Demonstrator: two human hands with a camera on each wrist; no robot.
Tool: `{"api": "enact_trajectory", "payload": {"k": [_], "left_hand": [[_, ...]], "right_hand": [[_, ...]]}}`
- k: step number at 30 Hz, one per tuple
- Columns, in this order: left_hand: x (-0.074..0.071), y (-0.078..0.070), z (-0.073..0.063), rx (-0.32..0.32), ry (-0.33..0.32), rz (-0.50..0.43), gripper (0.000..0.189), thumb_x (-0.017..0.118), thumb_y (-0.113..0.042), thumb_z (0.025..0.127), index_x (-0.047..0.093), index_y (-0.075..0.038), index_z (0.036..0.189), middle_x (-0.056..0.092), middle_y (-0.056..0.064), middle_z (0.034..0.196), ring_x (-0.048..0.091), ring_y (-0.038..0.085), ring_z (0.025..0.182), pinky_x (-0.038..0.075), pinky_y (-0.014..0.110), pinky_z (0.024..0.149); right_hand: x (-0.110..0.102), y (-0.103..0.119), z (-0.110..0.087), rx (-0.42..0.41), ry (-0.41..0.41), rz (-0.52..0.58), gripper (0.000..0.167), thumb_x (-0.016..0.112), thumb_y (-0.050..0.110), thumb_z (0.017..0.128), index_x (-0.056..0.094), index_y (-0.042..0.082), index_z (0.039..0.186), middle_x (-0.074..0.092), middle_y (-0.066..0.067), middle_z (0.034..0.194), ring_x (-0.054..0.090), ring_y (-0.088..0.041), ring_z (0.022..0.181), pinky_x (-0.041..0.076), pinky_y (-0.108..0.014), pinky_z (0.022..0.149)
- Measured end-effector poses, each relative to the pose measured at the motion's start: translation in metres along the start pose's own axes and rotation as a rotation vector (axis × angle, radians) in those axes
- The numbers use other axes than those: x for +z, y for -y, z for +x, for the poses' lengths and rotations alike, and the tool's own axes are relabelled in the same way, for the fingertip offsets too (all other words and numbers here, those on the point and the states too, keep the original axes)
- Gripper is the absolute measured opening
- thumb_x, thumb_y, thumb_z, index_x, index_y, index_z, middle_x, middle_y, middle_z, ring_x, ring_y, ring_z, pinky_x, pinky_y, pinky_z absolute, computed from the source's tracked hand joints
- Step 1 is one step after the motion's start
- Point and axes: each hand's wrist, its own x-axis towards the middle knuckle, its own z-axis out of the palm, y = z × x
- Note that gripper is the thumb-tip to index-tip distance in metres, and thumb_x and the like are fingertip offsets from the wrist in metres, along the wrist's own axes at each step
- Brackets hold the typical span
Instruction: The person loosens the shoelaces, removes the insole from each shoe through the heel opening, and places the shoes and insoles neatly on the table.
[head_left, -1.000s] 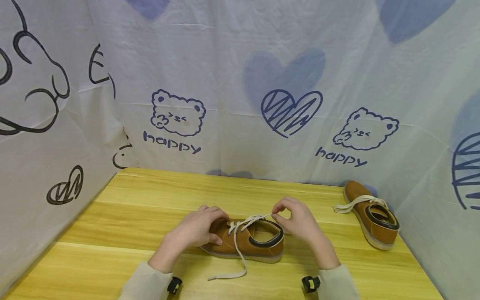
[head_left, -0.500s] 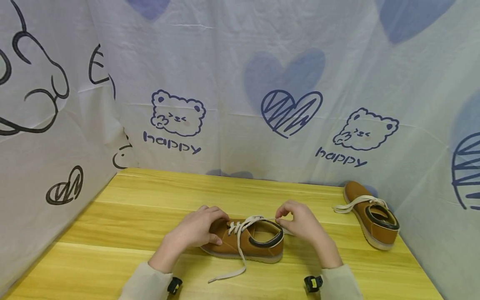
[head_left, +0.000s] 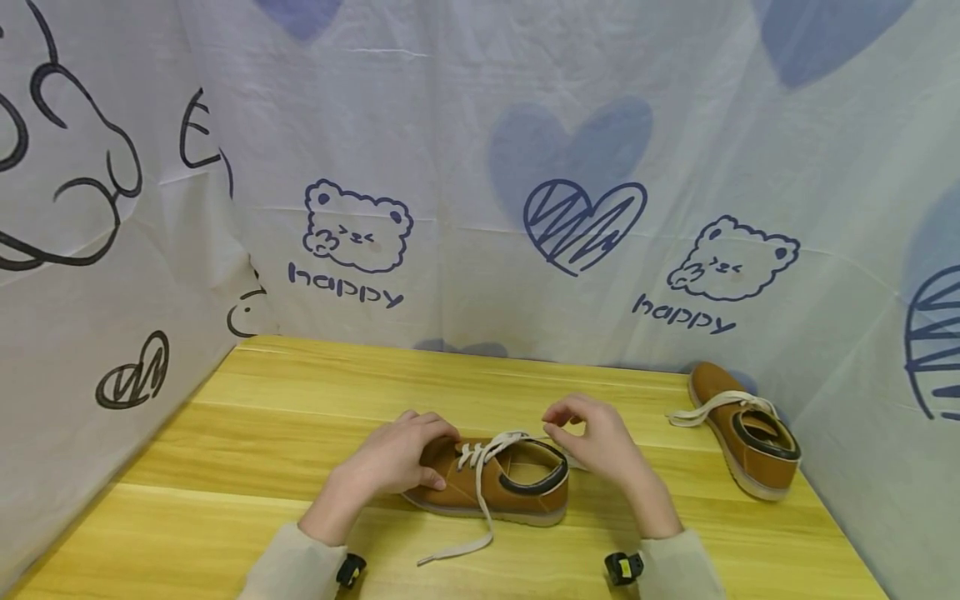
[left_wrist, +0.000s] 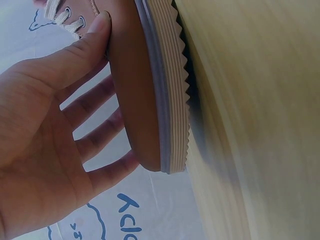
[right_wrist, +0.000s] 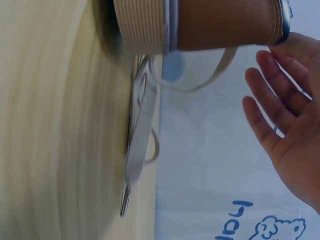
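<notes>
A brown shoe (head_left: 510, 492) with a black padded collar lies toe-left on the table in the head view. My left hand (head_left: 397, 454) grips its toe, thumb on the near side. In the left wrist view, the left hand's thumb (left_wrist: 95, 35) presses the upper and the other fingers reach beneath and behind it. The cream shoelace (head_left: 482, 492) drapes over the near side, its tip on the table. My right hand (head_left: 600, 437) is at the heel, thumb and forefinger close to a lace strand; I cannot tell whether they pinch it. A shoelace end (right_wrist: 140, 130) lies along the table in the right wrist view.
A second brown shoe (head_left: 750, 442) with loose cream laces stands at the right edge of the wooden table (head_left: 300, 392). Printed cloth (head_left: 465, 250) with hearts and bears hangs behind the table and at both sides.
My right hand shifted right with the lace strand, then slightly back up and left. The near lace moved right where it crosses the shoe. My left hand stays on the toe.
</notes>
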Motion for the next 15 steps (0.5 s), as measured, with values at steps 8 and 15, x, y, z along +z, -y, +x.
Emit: {"api": "enact_trajectory", "payload": {"k": [8, 15], "left_hand": [[0.000, 0.000, 0.000, 0.001, -0.002, 0.005, 0.065, 0.094, -0.030, 0.074, 0.068, -0.018, 0.133, 0.065, 0.001, 0.136, 0.057, 0.030, 0.122, 0.050, 0.059, 0.102], [0.000, 0.000, 0.000, -0.004, 0.000, 0.004, 0.065, 0.094, -0.030, 0.074, 0.068, -0.019, 0.133, 0.065, 0.001, 0.136, 0.057, 0.030, 0.122, 0.051, 0.059, 0.101]], "right_hand": [[0.009, 0.012, 0.003, -0.093, 0.057, 0.023, 0.013, 0.082, 0.006, 0.088, 0.076, 0.015, 0.097, 0.070, 0.005, 0.095, 0.068, -0.020, 0.088, 0.060, -0.040, 0.080], [0.016, 0.016, 0.004, -0.082, 0.100, 0.001, 0.015, 0.083, 0.006, 0.087, 0.074, 0.016, 0.095, 0.069, 0.005, 0.095, 0.067, -0.016, 0.088, 0.061, -0.042, 0.083]]}}
